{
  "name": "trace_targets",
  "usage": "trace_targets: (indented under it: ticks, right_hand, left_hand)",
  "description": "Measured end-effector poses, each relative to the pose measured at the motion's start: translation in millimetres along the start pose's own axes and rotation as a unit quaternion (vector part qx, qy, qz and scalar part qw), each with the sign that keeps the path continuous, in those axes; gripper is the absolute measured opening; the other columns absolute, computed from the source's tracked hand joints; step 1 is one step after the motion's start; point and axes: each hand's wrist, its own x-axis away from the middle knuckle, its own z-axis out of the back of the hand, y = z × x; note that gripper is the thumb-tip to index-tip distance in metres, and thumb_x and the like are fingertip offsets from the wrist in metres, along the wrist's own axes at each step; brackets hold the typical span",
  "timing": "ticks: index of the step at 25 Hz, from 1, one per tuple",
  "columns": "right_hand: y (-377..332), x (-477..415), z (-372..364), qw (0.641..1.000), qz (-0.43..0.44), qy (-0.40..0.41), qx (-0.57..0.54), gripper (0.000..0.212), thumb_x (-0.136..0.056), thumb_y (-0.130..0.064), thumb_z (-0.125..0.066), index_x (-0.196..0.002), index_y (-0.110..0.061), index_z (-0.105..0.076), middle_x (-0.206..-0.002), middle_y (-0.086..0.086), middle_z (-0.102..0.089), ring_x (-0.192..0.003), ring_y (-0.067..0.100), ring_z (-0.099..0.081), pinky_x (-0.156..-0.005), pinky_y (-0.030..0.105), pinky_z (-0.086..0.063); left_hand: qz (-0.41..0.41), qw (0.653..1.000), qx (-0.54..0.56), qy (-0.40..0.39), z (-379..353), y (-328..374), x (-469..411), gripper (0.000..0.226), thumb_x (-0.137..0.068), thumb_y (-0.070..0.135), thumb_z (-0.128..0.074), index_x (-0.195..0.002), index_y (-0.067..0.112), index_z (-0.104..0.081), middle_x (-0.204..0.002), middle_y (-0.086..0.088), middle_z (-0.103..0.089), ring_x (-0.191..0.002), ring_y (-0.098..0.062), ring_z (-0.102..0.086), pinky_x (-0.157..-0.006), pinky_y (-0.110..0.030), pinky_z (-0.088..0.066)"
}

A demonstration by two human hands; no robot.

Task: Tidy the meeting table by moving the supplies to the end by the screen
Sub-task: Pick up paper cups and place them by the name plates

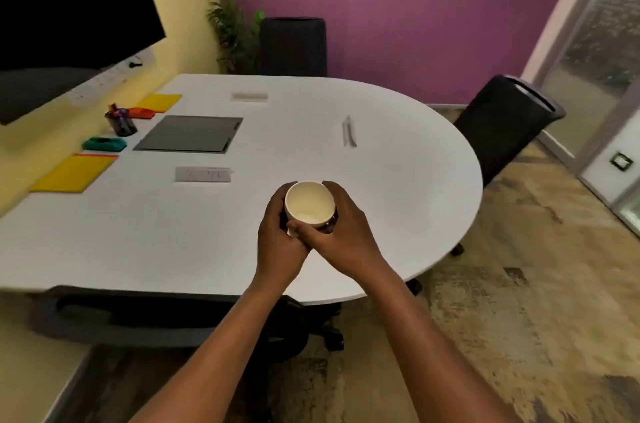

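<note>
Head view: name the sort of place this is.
Probably a small office meeting room: a large white table with black office chairs drawn up around it, and a big dark screen on the wall at one end, with stationery laid out on the table below it.

Left hand (278, 242), right hand (346, 235) bare; forearms (415, 336) bare down to frame edge.

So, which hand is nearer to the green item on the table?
The left. The left hand grips the paper cup on the side toward the green item; the right hand grips the cup's other side, farther away.
</note>
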Motion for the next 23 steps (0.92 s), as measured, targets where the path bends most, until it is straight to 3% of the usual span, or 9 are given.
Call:
trace_targets:
  ticks: [4,7,10,12,15,18,23]
  right_hand:
    - [26,-11,47,0.999,0.026,-0.034,-0.023,0.057,-0.066,-0.050,-0.077,-0.111,-0.034,-0.047,-0.103,-0.020,-0.057,-0.097,-0.005,-0.055,-0.073,0.010,-0.046]
    - [37,-22,69,0.996,0.040,-0.073,-0.035,0.073,-0.062,-0.056,-0.076,-0.124,-0.035,-0.044,-0.113,-0.025,-0.053,-0.105,-0.006,-0.051,-0.082,0.013,-0.047]
    - [48,-31,72,0.993,0.044,-0.097,-0.049,0.081,-0.062,-0.056,-0.076,-0.132,-0.031,-0.041,-0.123,-0.019,-0.053,-0.111,-0.001,-0.051,-0.090,0.020,-0.048]
    - [52,-41,69,0.991,0.043,-0.111,-0.057,0.083,-0.064,-0.055,-0.077,-0.135,-0.029,-0.041,-0.126,-0.016,-0.053,-0.114,0.002,-0.052,-0.093,0.023,-0.049]
    - [54,-61,54,0.990,0.043,-0.125,-0.053,0.079,-0.066,-0.051,-0.078,-0.132,-0.027,-0.043,-0.123,-0.016,-0.054,-0.112,0.003,-0.053,-0.092,0.020,-0.048]
    - [58,-82,38,0.991,0.042,-0.118,-0.042,0.083,-0.066,-0.045,-0.081,-0.136,-0.020,-0.044,-0.131,-0.005,-0.055,-0.119,0.010,-0.052,-0.098,0.030,-0.047]
    - [64,-128,12,0.994,0.022,-0.103,-0.037,0.086,-0.065,-0.038,-0.084,-0.138,-0.018,-0.045,-0.134,-0.004,-0.054,-0.120,0.009,-0.052,-0.096,0.020,-0.044]
  left_hand:
    - [0.025,0.999,-0.018,0.035,-51,9,9,0.068,-0.063,0.010,-0.082,-0.120,0.036,-0.054,-0.113,0.021,-0.063,-0.104,0.007,-0.058,-0.074,-0.004,-0.046]
    - [0.029,0.996,-0.038,0.074,-75,20,12,0.068,-0.057,0.025,-0.080,-0.119,0.039,-0.054,-0.110,0.028,-0.062,-0.100,0.011,-0.058,-0.071,-0.001,-0.045]
    - [0.029,0.993,-0.059,0.098,-83,22,10,0.068,-0.061,0.016,-0.082,-0.117,0.041,-0.052,-0.109,0.032,-0.060,-0.101,0.012,-0.056,-0.073,-0.001,-0.044]
    - [0.027,0.991,-0.072,0.109,-83,15,3,0.069,-0.063,0.011,-0.083,-0.117,0.041,-0.052,-0.109,0.032,-0.060,-0.102,0.012,-0.056,-0.073,-0.001,-0.044]
    - [0.034,0.988,-0.073,0.134,-78,-1,-15,0.064,-0.062,0.024,-0.081,-0.118,0.038,-0.052,-0.110,0.028,-0.061,-0.101,0.012,-0.056,-0.075,-0.001,-0.044]
    - [0.028,0.984,-0.078,0.158,-78,-17,-35,0.059,-0.068,0.019,-0.078,-0.117,0.039,-0.051,-0.110,0.026,-0.060,-0.102,0.013,-0.055,-0.078,-0.001,-0.043]
    - [0.040,0.984,-0.036,0.171,-73,-43,-81,0.051,-0.072,0.019,-0.073,-0.114,0.041,-0.053,-0.105,0.033,-0.059,-0.099,0.016,-0.055,-0.075,0.001,-0.042]
